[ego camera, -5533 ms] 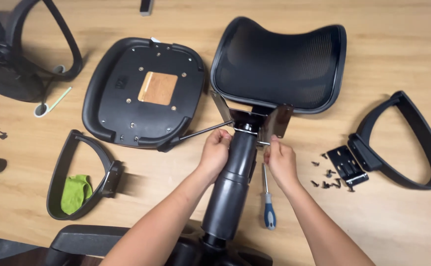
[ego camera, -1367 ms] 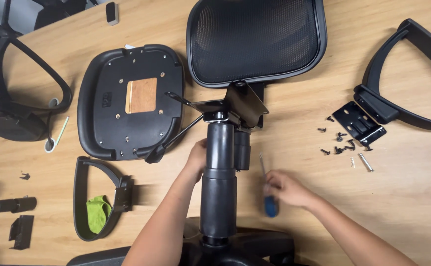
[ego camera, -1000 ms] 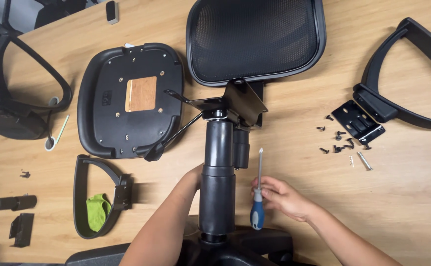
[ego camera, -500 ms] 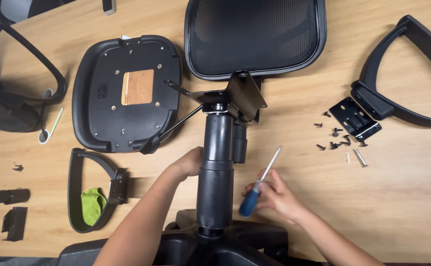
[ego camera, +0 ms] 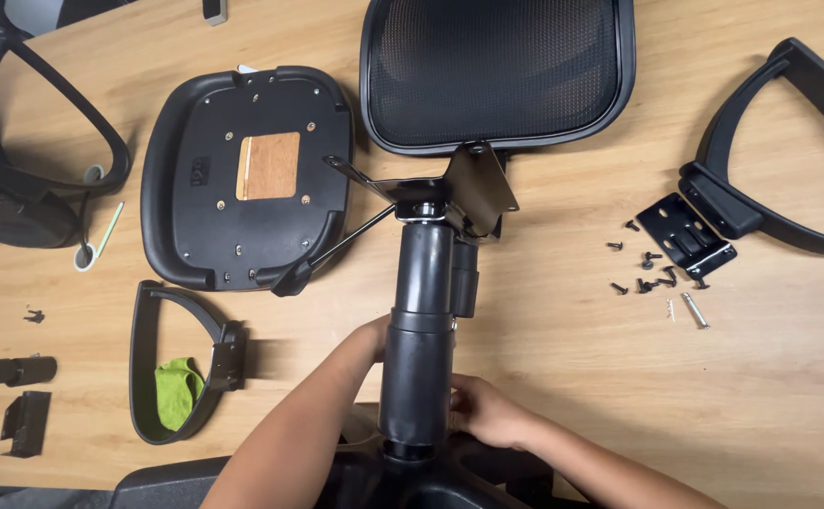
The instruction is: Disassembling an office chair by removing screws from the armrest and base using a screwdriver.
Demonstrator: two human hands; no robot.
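A black chair gas-lift column (ego camera: 426,283) stands up from the black chair base (ego camera: 242,483) at the bottom edge. At its top sit a metal tilt mechanism (ego camera: 473,188) with levers and a black mesh backrest (ego camera: 497,66). My left hand (ego camera: 371,341) wraps the column's middle from the left, mostly hidden behind it. My right hand (ego camera: 482,411) rests curled against the column's lower section on the right. No screwdriver shows in it, and its palm is hidden.
On the wooden floor: an upturned seat pan (ego camera: 242,179) at left, an armrest loop (ego camera: 162,311) around a green cloth (ego camera: 178,391), a second armrest (ego camera: 789,170) at right with a black bracket (ego camera: 685,236) and several loose screws (ego camera: 652,280). Black frame parts (ego camera: 16,160) lie far left.
My right hand picked up the blue-handled screwdriver from the floor, then moved in to the column's foot, where the tool is out of sight. My left hand stayed on the column.
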